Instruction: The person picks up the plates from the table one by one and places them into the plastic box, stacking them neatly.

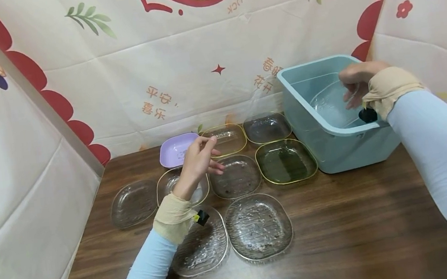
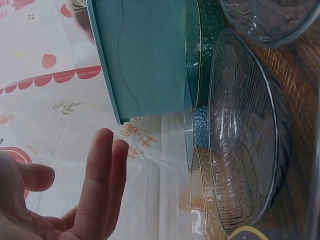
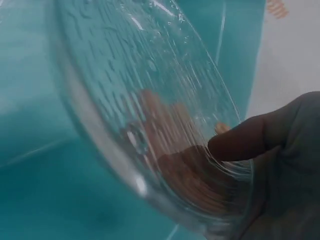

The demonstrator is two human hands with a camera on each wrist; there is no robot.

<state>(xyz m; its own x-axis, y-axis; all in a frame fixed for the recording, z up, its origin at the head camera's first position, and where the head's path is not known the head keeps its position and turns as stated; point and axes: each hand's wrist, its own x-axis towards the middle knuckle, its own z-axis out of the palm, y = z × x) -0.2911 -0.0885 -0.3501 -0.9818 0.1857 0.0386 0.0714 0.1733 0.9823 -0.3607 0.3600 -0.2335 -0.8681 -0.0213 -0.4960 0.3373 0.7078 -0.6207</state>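
Note:
My right hand (image 1: pixel 358 80) is inside the light blue plastic tub (image 1: pixel 351 148) at the right. In the right wrist view it grips the edge of a clear ribbed plate (image 3: pixel 150 75), thumb on the near face and fingers seen through it. The plate is tilted within the tub. My left hand (image 1: pixel 200 160) hovers over the set-out plates with its fingers extended and nothing in them. Closest below it are a clear smoky plate (image 1: pixel 237 179) and a clear gold-rimmed plate (image 1: pixel 166 185), the latter partly hidden by the wrist.
Along the back stand a purple plate (image 1: pixel 175 151), an amber plate (image 1: pixel 227 140) and a bluish plate (image 1: pixel 267 128). A green gold-rimmed plate (image 1: pixel 287 162) lies beside the tub. More clear plates lie at left (image 1: pixel 132 206) and in front (image 1: pixel 259 229). Printed cloth (image 1: pixel 200 69) walls the wooden table (image 1: pixel 360 234).

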